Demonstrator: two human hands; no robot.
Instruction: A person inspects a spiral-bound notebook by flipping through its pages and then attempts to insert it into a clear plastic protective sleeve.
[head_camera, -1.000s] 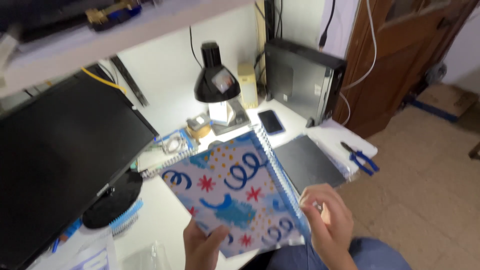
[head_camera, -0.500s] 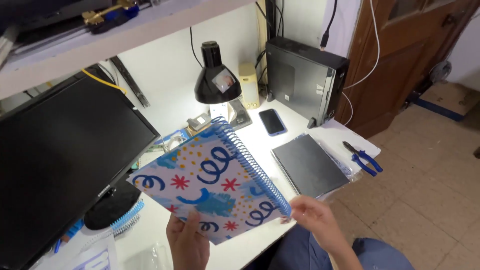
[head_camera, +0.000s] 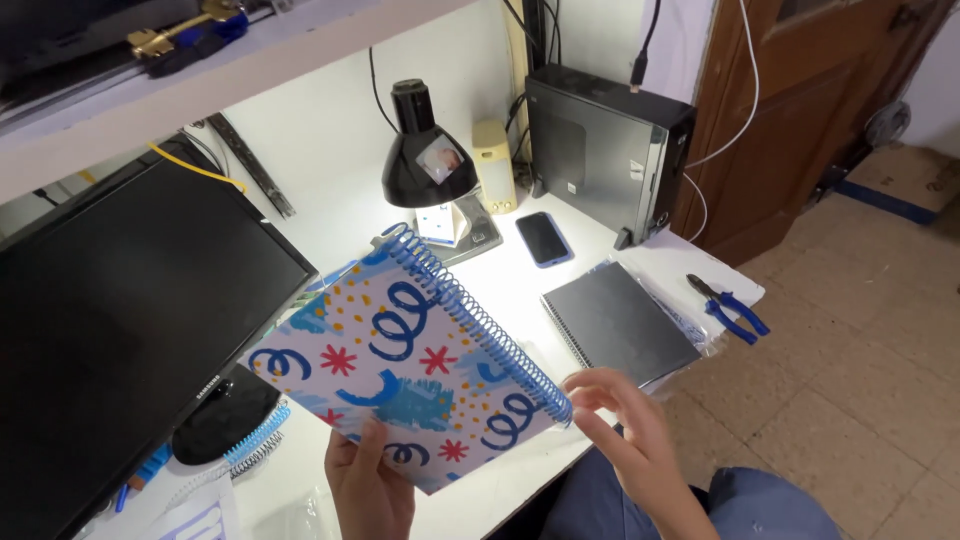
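Note:
A spiral notebook (head_camera: 405, 365) with a white cover, blue squiggles and red stars is held tilted above the white desk (head_camera: 520, 290). My left hand (head_camera: 370, 485) grips its near lower edge, thumb on the cover. To the right, my right hand (head_camera: 635, 435) has its fingers spread, fingertips close to the lower end of the blue spiral; it holds nothing.
A black monitor (head_camera: 120, 330) stands at the left. A lit black desk lamp (head_camera: 430, 165), a phone (head_camera: 545, 238), a small black computer (head_camera: 605, 150), a black spiral notebook (head_camera: 620, 320) and blue-handled pliers (head_camera: 728, 305) lie about the desk. A wooden door (head_camera: 800, 90) stands at the right.
The patterned notebook has swung leftward and flatter. My right hand has let go of its right edge and now hovers open beside the spiral. The left hand keeps its grip.

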